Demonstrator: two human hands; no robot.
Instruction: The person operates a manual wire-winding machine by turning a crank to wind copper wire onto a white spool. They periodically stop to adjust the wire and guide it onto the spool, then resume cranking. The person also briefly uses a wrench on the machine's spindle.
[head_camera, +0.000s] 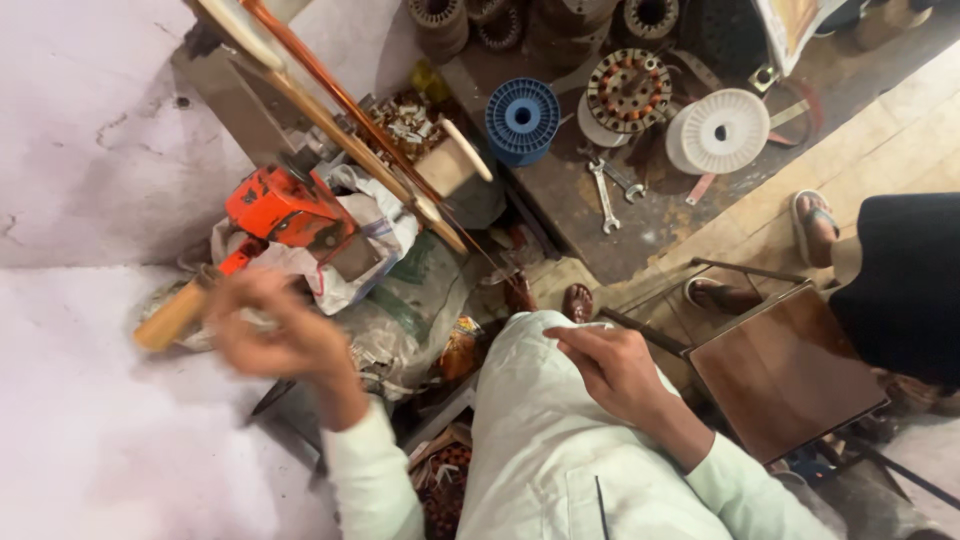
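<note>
A cluttered floor workshop seen from above. An orange metal machine (285, 207) sits on crumpled plastic bags. The left hand (275, 325) — blurred, grip unclear — is near a wooden handle (175, 317). The right hand (610, 365), loosely curled and empty, rests on the knee.

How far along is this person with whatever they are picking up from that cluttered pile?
Done: nothing finished shows. In hand: the left hand, blurred, is at a wooden handle beside the orange tool; whether it grips it I cannot tell. The right hand rests on the lap, apparently pinching something thin. Left: the wound motor core, blue spool, white spool and spanners lie untouched.
</note>
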